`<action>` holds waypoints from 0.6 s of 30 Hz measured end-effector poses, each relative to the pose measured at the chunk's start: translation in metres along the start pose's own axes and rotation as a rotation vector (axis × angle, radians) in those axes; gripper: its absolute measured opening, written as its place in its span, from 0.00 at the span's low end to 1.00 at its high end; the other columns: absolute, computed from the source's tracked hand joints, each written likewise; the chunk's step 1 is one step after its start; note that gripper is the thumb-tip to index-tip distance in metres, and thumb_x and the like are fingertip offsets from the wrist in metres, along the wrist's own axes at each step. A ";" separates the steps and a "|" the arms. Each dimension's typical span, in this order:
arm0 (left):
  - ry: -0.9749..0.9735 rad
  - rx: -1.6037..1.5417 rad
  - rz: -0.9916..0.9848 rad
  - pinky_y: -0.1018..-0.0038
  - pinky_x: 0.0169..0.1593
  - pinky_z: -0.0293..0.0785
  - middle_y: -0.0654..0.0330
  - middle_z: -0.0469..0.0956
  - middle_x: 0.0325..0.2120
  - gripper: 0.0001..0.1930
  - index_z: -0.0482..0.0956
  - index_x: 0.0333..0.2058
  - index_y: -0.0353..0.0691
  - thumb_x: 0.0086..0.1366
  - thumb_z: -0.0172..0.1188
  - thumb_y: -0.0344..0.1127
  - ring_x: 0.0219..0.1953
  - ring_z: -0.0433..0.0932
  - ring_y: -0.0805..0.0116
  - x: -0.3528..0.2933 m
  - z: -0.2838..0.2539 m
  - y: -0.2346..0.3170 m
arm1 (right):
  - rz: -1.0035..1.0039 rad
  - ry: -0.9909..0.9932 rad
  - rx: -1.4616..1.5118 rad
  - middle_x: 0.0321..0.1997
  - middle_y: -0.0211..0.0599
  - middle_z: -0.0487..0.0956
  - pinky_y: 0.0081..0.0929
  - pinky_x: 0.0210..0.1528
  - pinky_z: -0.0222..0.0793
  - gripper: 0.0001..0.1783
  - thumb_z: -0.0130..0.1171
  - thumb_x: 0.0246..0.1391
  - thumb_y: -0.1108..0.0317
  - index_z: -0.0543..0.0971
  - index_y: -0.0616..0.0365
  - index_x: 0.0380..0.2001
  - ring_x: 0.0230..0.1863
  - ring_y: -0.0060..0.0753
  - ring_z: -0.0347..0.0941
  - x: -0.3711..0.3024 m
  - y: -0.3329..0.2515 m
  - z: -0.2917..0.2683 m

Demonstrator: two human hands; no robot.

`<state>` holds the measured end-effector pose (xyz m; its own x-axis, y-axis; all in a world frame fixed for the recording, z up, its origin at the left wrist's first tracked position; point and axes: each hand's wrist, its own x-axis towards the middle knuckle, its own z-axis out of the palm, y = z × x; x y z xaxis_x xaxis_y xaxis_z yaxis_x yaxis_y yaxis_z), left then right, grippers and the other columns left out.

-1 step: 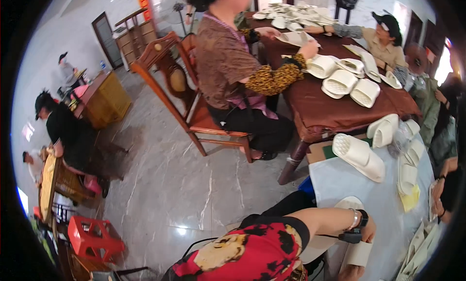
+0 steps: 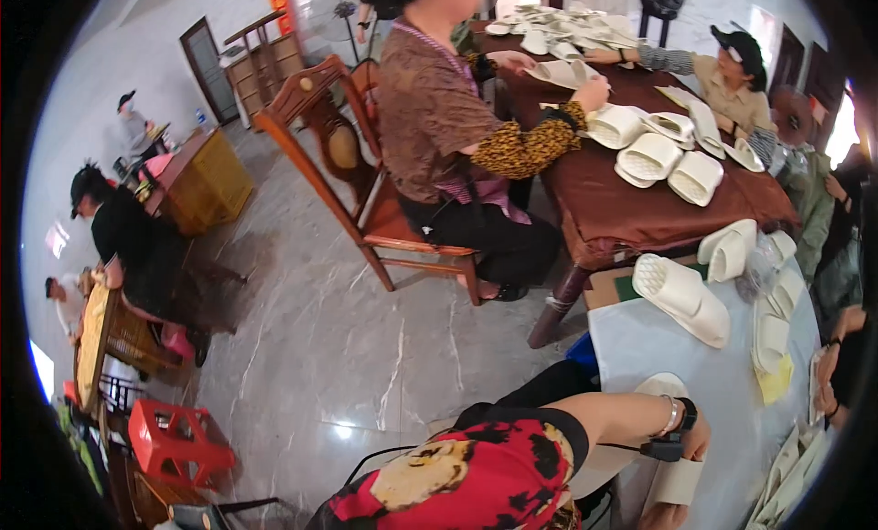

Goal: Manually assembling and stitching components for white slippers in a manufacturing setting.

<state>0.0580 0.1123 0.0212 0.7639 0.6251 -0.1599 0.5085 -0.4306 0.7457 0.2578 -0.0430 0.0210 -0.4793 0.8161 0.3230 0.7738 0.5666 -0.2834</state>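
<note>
My left hand (image 2: 697, 436), with a bracelet and a black watch on its wrist, bends round the far edge of a cream slipper (image 2: 679, 482). At the slipper's near edge is my right hand (image 2: 666, 515), its fingers curled against it and partly cut off by the frame's lower edge. Just beyond my left wrist lies another slipper (image 2: 662, 384), half covered by the forearm. Farther up the pale table, a pair of slippers (image 2: 681, 297) rests together, sole patterns showing.
The pale-covered table (image 2: 631, 347) also bears more slippers (image 2: 771, 333) and a yellow paper (image 2: 776, 379). A brown-covered table (image 2: 585, 201) adjoins it, where a seated person (image 2: 439, 118) handles a slipper. Another person's hands (image 2: 828, 374) are at the right. A red stool (image 2: 178, 443) stands left.
The whole view has shifted slightly, with the scene sliding a little to the right. Both my hands stay on the same slipper.
</note>
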 end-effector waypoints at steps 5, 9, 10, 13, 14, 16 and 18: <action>-0.071 -0.008 0.037 0.68 0.41 0.68 0.66 0.80 0.33 0.15 0.82 0.41 0.55 0.54 0.61 0.48 0.35 0.75 0.69 -0.003 0.002 -0.003 | -0.138 0.035 0.027 0.49 0.61 0.72 0.50 0.53 0.61 0.21 0.52 0.53 0.69 0.73 0.65 0.50 0.48 0.65 0.66 0.012 0.003 0.011; -0.083 0.042 0.058 0.66 0.39 0.69 0.66 0.81 0.30 0.12 0.83 0.38 0.52 0.53 0.61 0.41 0.33 0.76 0.67 0.003 0.008 -0.002 | -0.208 -0.005 0.053 0.50 0.61 0.72 0.50 0.54 0.59 0.22 0.52 0.52 0.69 0.73 0.65 0.50 0.49 0.65 0.65 0.023 0.004 0.011; -0.079 0.040 0.057 0.66 0.39 0.69 0.66 0.81 0.30 0.12 0.83 0.38 0.52 0.53 0.61 0.41 0.33 0.76 0.67 0.005 0.010 -0.005 | -0.216 -0.013 0.056 0.50 0.61 0.72 0.50 0.55 0.59 0.22 0.51 0.52 0.69 0.73 0.66 0.50 0.50 0.65 0.65 0.024 0.004 0.012; -0.035 -0.063 0.112 0.67 0.36 0.68 0.67 0.80 0.26 0.09 0.83 0.33 0.50 0.52 0.61 0.39 0.28 0.73 0.69 0.016 0.015 -0.010 | -0.222 -0.031 0.057 0.51 0.60 0.71 0.50 0.55 0.58 0.22 0.51 0.52 0.70 0.73 0.66 0.50 0.51 0.65 0.64 0.026 0.008 0.015; -0.083 -0.041 0.128 0.67 0.35 0.68 0.68 0.79 0.25 0.08 0.83 0.33 0.50 0.52 0.61 0.38 0.27 0.72 0.69 0.023 0.015 -0.007 | -0.208 -0.034 0.049 0.51 0.60 0.71 0.50 0.56 0.58 0.22 0.51 0.52 0.70 0.72 0.66 0.50 0.51 0.65 0.64 0.024 0.013 0.015; -0.107 -0.027 0.124 0.67 0.34 0.67 0.68 0.78 0.23 0.08 0.84 0.32 0.50 0.52 0.61 0.37 0.26 0.71 0.70 0.021 0.015 -0.007 | -0.225 -0.052 0.056 0.51 0.60 0.71 0.51 0.56 0.57 0.22 0.51 0.51 0.70 0.72 0.66 0.50 0.52 0.65 0.63 0.026 0.016 0.017; -0.117 -0.073 0.112 0.69 0.32 0.67 0.69 0.78 0.22 0.08 0.84 0.31 0.51 0.51 0.61 0.37 0.25 0.70 0.71 0.018 0.016 -0.008 | -0.238 -0.067 0.061 0.52 0.60 0.70 0.51 0.57 0.57 0.22 0.51 0.51 0.70 0.72 0.66 0.50 0.52 0.66 0.63 0.028 0.019 0.018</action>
<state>0.0737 0.1165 0.0027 0.8574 0.4942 -0.1440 0.3906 -0.4424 0.8073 0.2517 -0.0076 0.0084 -0.6729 0.6633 0.3275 0.6103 0.7480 -0.2610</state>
